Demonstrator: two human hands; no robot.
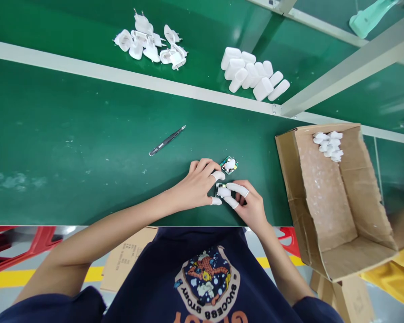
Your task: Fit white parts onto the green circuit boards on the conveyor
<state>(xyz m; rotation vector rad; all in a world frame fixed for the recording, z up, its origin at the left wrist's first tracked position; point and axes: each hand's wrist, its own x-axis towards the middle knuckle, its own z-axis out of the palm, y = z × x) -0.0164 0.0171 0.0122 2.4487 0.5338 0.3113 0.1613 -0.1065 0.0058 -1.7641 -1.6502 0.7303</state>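
My left hand and my right hand meet at the near edge of the green work surface, both with white finger cots. Together they pinch a small circuit board, mostly hidden by the fingertips. A second small circuit board with a white part on it lies just beyond my left index finger, apart from it.
Black tweezers lie to the left. Beyond a grey rail sit a heap of white plug parts and a pile of white charger shells. An open cardboard box on the right holds several small white pieces.
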